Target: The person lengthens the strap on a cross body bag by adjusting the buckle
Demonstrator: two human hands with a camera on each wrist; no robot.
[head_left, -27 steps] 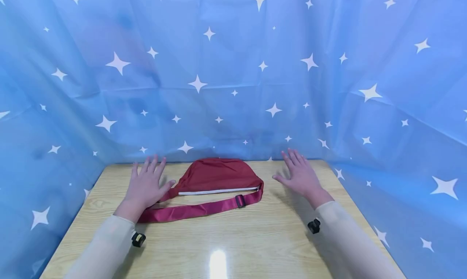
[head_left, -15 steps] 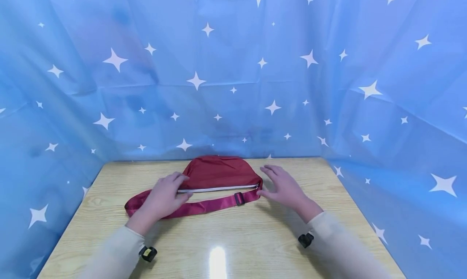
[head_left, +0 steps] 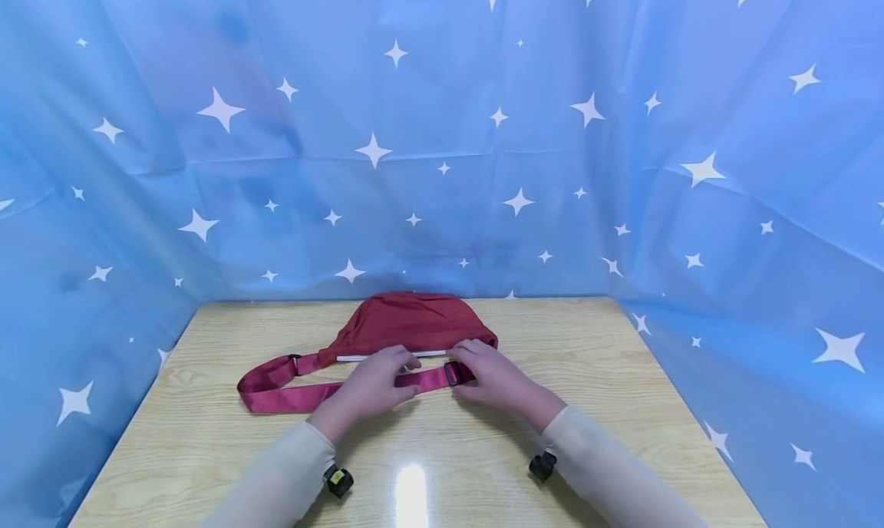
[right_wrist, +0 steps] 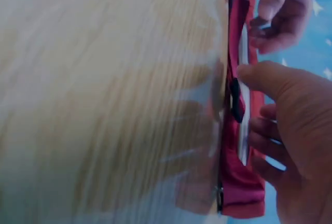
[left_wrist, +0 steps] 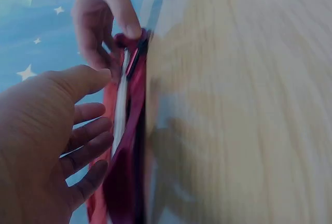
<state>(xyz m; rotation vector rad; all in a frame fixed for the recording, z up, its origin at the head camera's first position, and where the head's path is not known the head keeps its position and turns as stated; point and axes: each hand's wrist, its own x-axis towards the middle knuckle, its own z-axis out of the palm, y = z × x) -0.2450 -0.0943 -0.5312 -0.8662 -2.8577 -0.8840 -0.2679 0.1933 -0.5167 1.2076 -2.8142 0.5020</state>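
A dark red waist bag (head_left: 414, 321) lies near the table's back edge, its white zipper (right_wrist: 244, 146) along the front side. In front of it loops a magenta strap (head_left: 290, 397) with a black slide buckle (head_left: 452, 373). Over the middle of the strap hovers my left hand (head_left: 369, 386), fingers loosely bent, nothing between them. My right hand (head_left: 500, 378) is at the strap's right part, thumb beside the buckle and fingers by the bag's front edge. Whether its thumb touches the strap is hard to tell. Both wrist views show gaps between fingers and thumb.
The wooden table (head_left: 173, 451) ends against a blue curtain (head_left: 442, 206) with white stars at the back and sides. A bright light reflection (head_left: 412, 493) shows on the tabletop near the front. Each sleeve carries a small black device (head_left: 338, 480) at the wrist.
Both hands have come inward from the bag's two sides to its front, with their spread fingers now more bent. The left has moved right, the right has moved left. Bag and strap lie as before.
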